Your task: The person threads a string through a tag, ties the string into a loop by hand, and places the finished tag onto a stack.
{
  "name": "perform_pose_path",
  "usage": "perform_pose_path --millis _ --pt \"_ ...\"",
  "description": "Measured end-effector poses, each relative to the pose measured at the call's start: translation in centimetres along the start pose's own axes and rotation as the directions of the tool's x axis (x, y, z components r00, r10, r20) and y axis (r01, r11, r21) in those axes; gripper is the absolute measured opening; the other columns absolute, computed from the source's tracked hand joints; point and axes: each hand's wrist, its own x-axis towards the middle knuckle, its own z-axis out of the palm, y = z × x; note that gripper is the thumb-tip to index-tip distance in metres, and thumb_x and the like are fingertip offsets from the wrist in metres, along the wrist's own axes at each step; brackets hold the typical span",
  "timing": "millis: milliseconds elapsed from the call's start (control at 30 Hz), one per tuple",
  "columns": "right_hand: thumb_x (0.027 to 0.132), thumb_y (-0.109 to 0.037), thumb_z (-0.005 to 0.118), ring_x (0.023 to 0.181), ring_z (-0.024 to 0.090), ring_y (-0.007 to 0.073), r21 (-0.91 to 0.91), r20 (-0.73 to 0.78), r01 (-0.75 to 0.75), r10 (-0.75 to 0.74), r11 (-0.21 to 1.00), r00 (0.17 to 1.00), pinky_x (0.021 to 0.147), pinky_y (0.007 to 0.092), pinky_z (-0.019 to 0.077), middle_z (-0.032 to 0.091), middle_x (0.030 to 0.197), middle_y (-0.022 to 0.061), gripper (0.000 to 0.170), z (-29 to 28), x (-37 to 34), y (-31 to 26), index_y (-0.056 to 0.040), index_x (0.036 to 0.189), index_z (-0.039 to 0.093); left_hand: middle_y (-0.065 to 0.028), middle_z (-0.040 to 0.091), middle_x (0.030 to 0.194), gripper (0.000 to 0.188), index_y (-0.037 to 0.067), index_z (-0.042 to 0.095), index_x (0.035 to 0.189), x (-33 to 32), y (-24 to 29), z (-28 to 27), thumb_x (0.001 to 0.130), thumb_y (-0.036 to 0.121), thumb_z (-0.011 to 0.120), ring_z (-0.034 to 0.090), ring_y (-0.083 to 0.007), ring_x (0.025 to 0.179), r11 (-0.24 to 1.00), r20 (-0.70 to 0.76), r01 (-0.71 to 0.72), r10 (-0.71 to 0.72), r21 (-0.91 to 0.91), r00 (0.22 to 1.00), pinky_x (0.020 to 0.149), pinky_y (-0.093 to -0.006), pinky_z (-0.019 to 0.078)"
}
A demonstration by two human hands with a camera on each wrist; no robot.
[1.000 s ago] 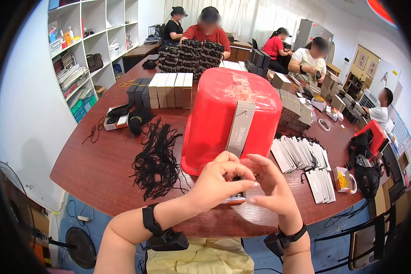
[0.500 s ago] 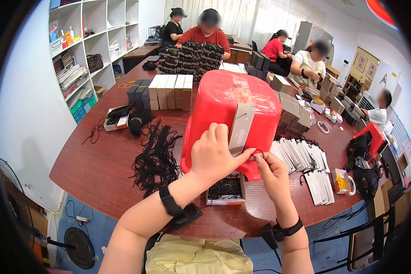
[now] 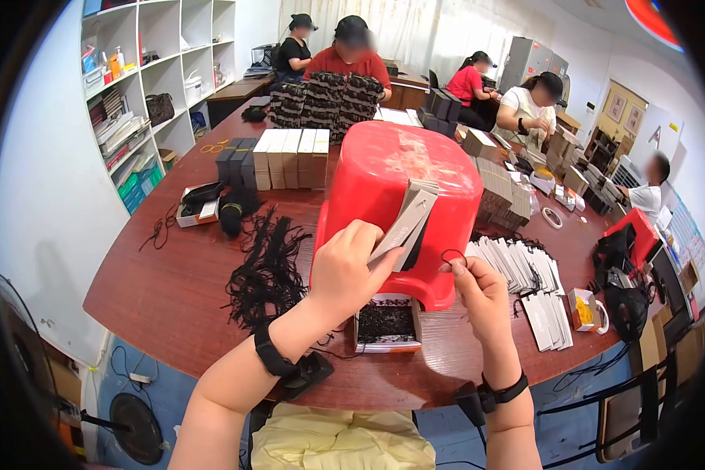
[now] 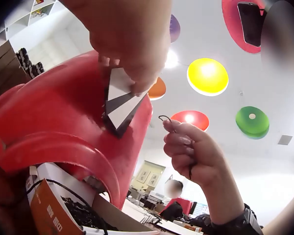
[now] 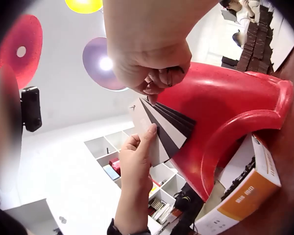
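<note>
Head view: bare table [image 3: 439, 376] is seen between the cord box [image 3: 388, 346] and the near edge, and the two hands are well apart. Grey printed cards [image 3: 417, 205], fanned with dark layers between, are gripped by the curled left hand [image 3: 341, 265] before the red bin [image 3: 368, 176]. A thin black cord [image 3: 450, 252] is pinched by the right hand [image 3: 482, 294], fingers folded. Half a second earlier, the cards were squared and the hands were together at the cord.

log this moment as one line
left grip: holds fanned cards by red bin | right grip: pinches black cord loop | open box: black strands inside
</note>
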Motion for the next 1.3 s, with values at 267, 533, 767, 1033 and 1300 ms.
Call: perform_pose_path --millis 267,533,767,1033,1300 --pt "0.084 -0.013 0.049 0.053 0.039 0.0001 0.088 0.080 0.136 -0.143 0.987 0.986 0.048 0.0143 0.0317 0.052 0.066 -0.0028 0.018 1.8 2.3 -4.4 0.0029 0.085 0.057 -0.0075 0.057 0.087 0.019 0.000 0.045 0.094 -0.7 0.1 0.8 0.084 0.015 0.049 0.057 -0.0100 0.080 0.221 0.543 0.609 -0.295 -0.762 0.787 0.064 -0.0240 0.0462" --pt "0.081 -0.013 0.051 0.053 0.042 0.0022 -0.002 0.091 0.005 -0.004 1.000 0.996 0.049 0.0165 0.0337 0.052 0.058 -0.0022 0.019 1.6 3.8 -2.7 0.0025 0.080 0.061 -0.0092 0.050 0.107 0.035 -0.001 0.034 0.118 -0.9 0.2 1.5 0.085 0.007 0.043 0.054 -0.0108 0.089 0.248 0.469 0.494 -0.158 -0.833 0.869 0.077 -0.0234 0.0423" --pt "0.082 -0.018 0.051 0.051 0.038 0.0003 0.148 0.101 0.068 -0.083 0.987 0.991 0.047 0.0144 0.0299 0.056 0.069 -0.0003 0.021 1.5 2.9 -3.2 0.0006 0.090 0.058 -0.0099 0.046 0.113 0.038 -0.002 0.030 0.122 -0.5 -0.5 0.6 0.085 0.000 0.038 0.050 -0.0160 0.099 0.112 0.552 0.555 -0.059 -0.824 0.832 0.086 -0.0277 0.0387" --pt "0.085 -0.030 0.045 0.045 0.028 -0.0006 0.197 0.126 -0.090 0.066 0.976 0.990 0.039 0.0141 0.0187 0.037 0.055 -0.0070 0.029 0.9 4.4 -3.5 -0.0043 0.091 0.058 -0.0109 0.046 0.114 0.042 -0.002 0.032 0.122 -0.5 -0.8 0.2 0.081 -0.002 0.043 0.051 -0.0199 0.100 0.325 0.469 0.463 -0.064 -0.825 0.881 0.088 -0.0313 0.0377" --pt "0.087 -0.027 0.044 0.045 0.029 0.0001 0.157 0.153 -0.051 0.027 0.986 0.988 0.039 0.0145 0.0199 0.037 0.053 -0.0074 0.028 0.7 4.7 -2.7 -0.0046 0.092 0.058 -0.0064 0.036 0.119 0.048 0.002 0.038 0.120 0.9 -0.5 -0.7 0.074 -0.008 0.046 0.043 -0.0145 0.105 0.463 0.348 0.318 -0.022 -0.827 0.937 0.086 -0.0262 0.0371"
